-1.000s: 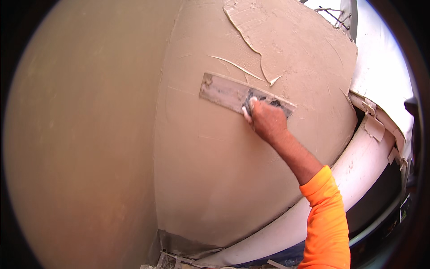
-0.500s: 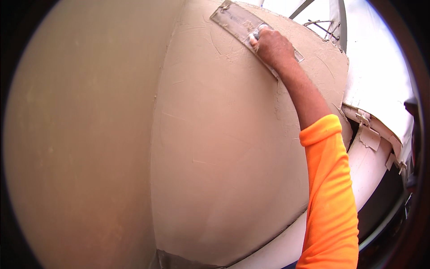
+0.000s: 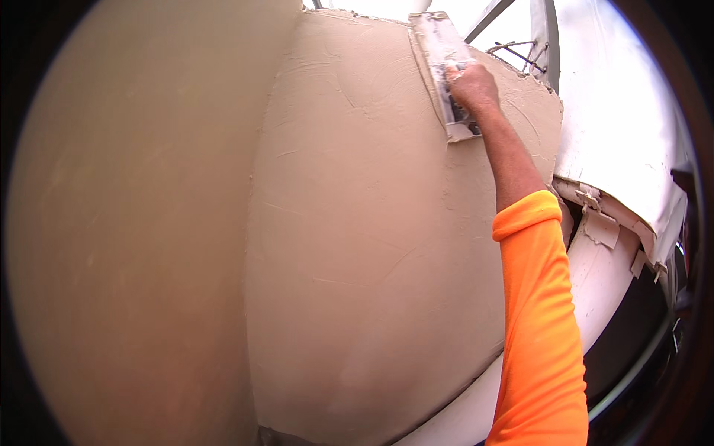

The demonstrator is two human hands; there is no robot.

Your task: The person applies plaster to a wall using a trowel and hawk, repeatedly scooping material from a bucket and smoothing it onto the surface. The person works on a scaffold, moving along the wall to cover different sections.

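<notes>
My right hand (image 3: pixel 474 87), at the end of an orange sleeve, is wrapped round the handle of a plastering trowel (image 3: pixel 439 37). The trowel's long rectangular metal blade is smeared with plaster and stands nearly upright, against the upper part of a beige plastered wall (image 3: pixel 357 208). Its top end reaches the wall's ragged upper edge. Thin ridges and curved strokes mark the plaster around the blade. My left hand is out of the picture.
At left, a second smooth wall face (image 3: pixel 141 223) meets the plastered one in a vertical corner. Beyond the right edge are a grey metal post (image 3: pixel 547 44), white sheeting (image 3: pixel 617 111) and a pale curved pipe-like form (image 3: pixel 606 286) with broken plaster pieces.
The trowel has moved to the right and turned from a slant to nearly upright. My right hand has shifted slightly right and down with it, and the view has moved a little.
</notes>
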